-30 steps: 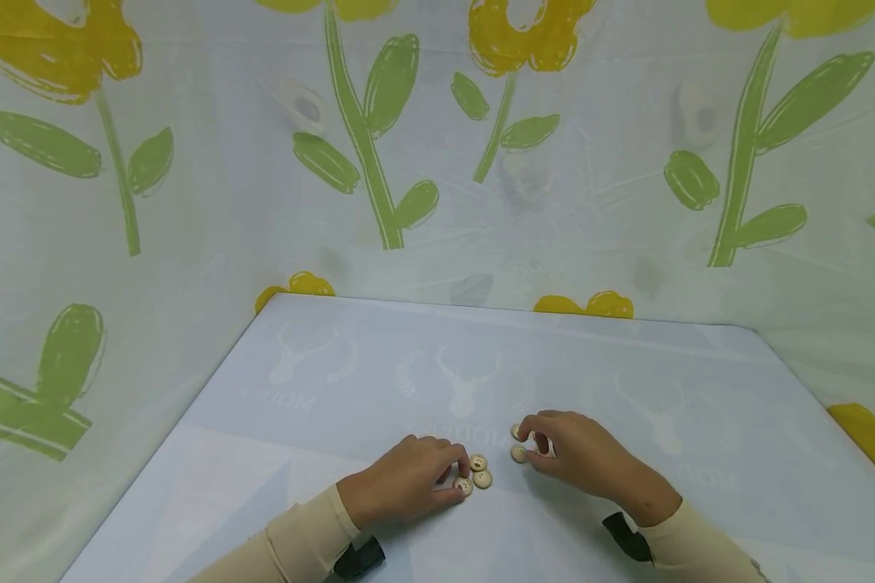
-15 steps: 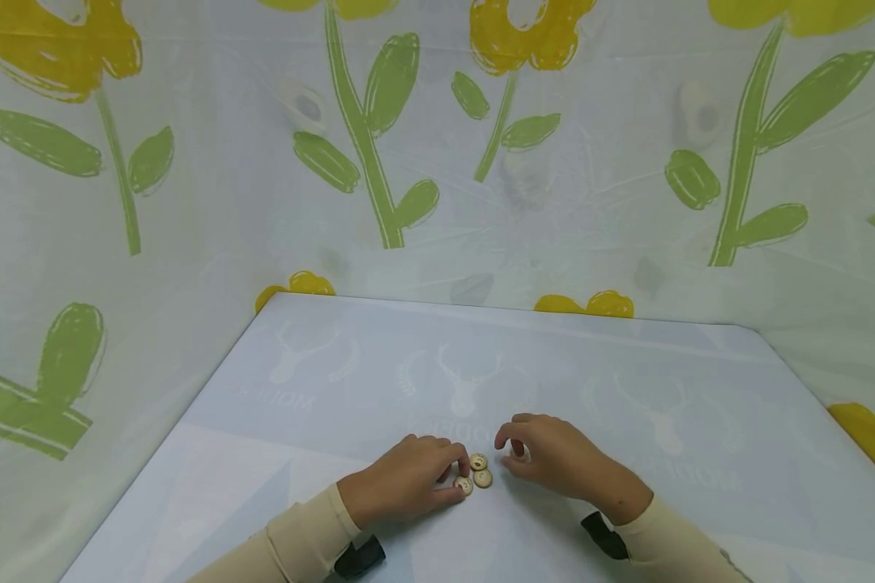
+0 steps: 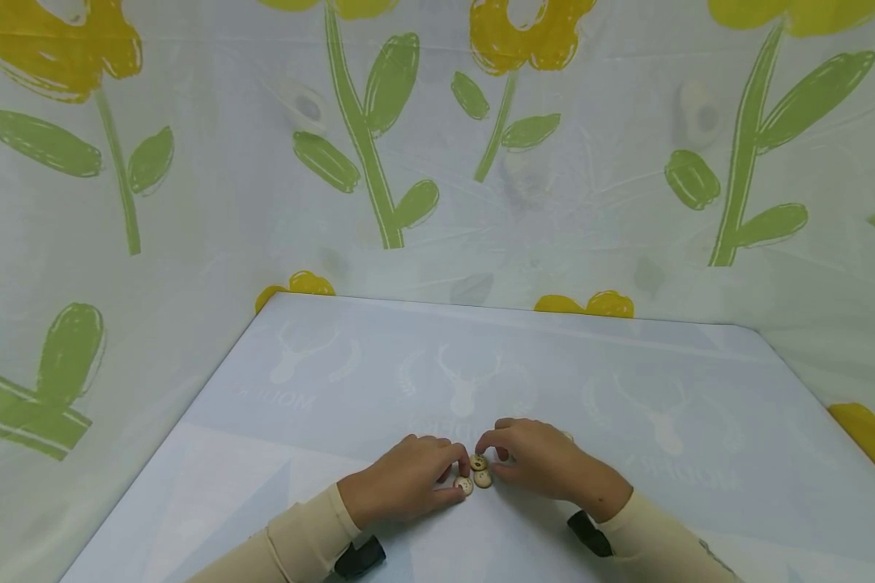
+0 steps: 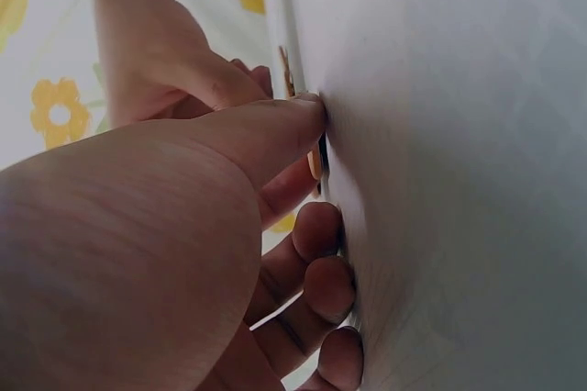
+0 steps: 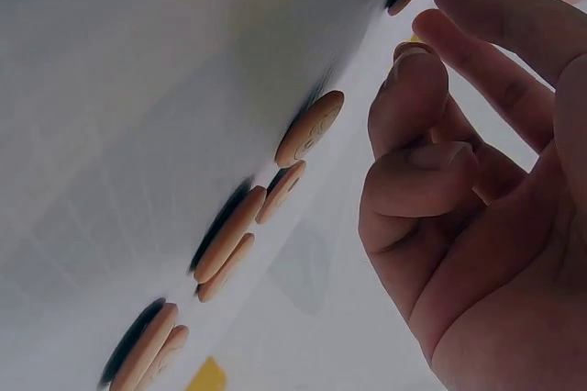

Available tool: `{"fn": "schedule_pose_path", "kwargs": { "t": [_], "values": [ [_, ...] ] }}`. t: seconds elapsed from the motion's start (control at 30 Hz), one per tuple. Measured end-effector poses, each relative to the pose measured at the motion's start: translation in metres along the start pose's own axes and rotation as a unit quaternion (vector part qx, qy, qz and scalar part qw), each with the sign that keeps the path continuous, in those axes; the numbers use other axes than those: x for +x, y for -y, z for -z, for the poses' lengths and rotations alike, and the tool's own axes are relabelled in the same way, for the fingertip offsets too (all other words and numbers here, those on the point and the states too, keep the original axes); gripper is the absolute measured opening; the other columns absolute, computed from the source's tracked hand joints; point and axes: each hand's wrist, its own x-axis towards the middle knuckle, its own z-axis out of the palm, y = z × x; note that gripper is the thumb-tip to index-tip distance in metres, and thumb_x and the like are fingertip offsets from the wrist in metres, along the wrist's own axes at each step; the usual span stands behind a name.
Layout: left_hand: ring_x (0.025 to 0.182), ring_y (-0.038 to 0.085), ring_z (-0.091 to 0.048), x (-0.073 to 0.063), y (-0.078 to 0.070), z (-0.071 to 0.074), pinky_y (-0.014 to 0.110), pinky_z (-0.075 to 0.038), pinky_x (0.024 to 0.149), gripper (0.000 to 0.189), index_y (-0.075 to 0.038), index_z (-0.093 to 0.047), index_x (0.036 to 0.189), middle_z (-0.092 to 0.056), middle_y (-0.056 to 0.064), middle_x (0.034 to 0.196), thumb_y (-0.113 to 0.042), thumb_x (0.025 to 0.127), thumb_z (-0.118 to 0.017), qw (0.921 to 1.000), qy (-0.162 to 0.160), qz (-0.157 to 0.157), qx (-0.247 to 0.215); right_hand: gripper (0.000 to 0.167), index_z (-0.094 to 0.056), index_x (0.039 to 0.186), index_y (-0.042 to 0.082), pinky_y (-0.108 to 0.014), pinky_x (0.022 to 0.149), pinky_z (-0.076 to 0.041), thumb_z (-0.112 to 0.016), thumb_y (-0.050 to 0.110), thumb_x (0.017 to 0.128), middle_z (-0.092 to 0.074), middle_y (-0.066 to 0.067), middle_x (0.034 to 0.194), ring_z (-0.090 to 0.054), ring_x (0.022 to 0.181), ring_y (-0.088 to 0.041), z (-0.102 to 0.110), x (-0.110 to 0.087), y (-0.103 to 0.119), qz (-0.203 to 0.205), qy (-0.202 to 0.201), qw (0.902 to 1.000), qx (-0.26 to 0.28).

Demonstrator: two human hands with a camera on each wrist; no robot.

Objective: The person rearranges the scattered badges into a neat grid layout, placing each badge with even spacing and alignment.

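My left hand (image 3: 408, 479) rests at the front middle of the table. Its thumb and index finger pinch a small round wooden disc (image 3: 463, 486) with dark marks on its face. Two more such discs touch each other just right of it: an upper disc (image 3: 478, 462) and a lower disc (image 3: 484, 479). My right hand (image 3: 543, 463) hovers with bent fingers, its index fingertip right at the upper disc. In the right wrist view, no disc shows between the thumb and index finger. The left wrist view shows the left thumb (image 4: 275, 134) mostly hiding the pinched disc.
Several more discs, one with an engraved face (image 5: 312, 129), lie on the table under the right hand; in the head view that hand mostly hides them. The pale printed table (image 3: 299, 340) meets a flower-patterned curtain (image 3: 591, 194) at its back edge.
My right hand has moved left from the discs on the right to the pair beside my left hand. The left hand has stayed in place on its disc.
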Motion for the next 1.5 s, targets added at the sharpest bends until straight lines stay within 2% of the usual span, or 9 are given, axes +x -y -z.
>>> {"fn": "schedule_pose_path", "kwargs": {
  "t": [0.3,0.7,0.97,1.17,1.5],
  "values": [
    [0.065,-0.002,-0.042,-0.001,0.001,0.0,0.02,-0.035,0.066,0.015,-0.026,-0.064,0.101,-0.048,-0.015,0.073,-0.034,0.092,-0.072,1.0,-0.002,-0.001,0.002,0.021,-0.076,0.107,0.026,-0.023,0.065,-0.045,-0.073,0.017,0.088,-0.057,0.013,0.081,-0.051,0.071,-0.004,-0.003,0.008,0.001,0.01,0.016,0.9998,0.009],
    [0.065,-0.002,-0.042,-0.002,0.001,0.001,0.021,-0.035,0.066,0.014,-0.025,-0.064,0.101,-0.049,-0.014,0.073,-0.034,0.092,-0.071,0.9999,-0.008,-0.013,0.004,0.02,-0.077,0.102,0.024,-0.02,0.062,-0.042,-0.072,0.012,0.087,-0.055,0.012,0.078,-0.048,0.067,-0.002,-0.006,0.009,-0.002,0.054,0.0,0.9986,0.001],
    [0.065,-0.002,-0.042,-0.001,0.0,0.001,0.021,-0.035,0.065,0.014,-0.025,-0.064,0.101,-0.048,-0.015,0.073,-0.035,0.093,-0.07,1.0,0.001,-0.002,0.006,0.02,-0.076,0.099,0.026,-0.02,0.06,-0.04,-0.072,0.01,0.087,-0.052,0.013,0.074,-0.045,0.065,-0.002,-0.005,0.009,0.0,0.047,0.002,0.9989,0.005],
    [0.065,-0.002,-0.042,-0.001,0.0,0.001,0.02,-0.034,0.064,0.013,-0.026,-0.064,0.1,-0.048,-0.015,0.073,-0.034,0.092,-0.071,1.0,0.002,-0.002,0.007,0.018,-0.073,0.101,0.02,-0.021,0.057,-0.039,-0.071,0.009,0.087,-0.05,0.012,0.069,-0.043,0.061,-0.002,-0.003,0.01,-0.001,0.043,0.012,0.9989,0.015],
    [0.065,-0.002,-0.041,-0.002,0.0,0.002,0.02,-0.033,0.064,0.014,-0.026,-0.064,0.101,-0.048,-0.014,0.073,-0.032,0.091,-0.072,0.9999,-0.002,-0.008,0.006,0.017,-0.066,0.101,0.021,-0.022,0.056,-0.039,-0.074,0.014,0.088,-0.052,0.01,0.065,-0.045,0.059,-0.004,-0.002,0.012,0.0,0.004,0.036,0.9991,0.021]
  ]
}}
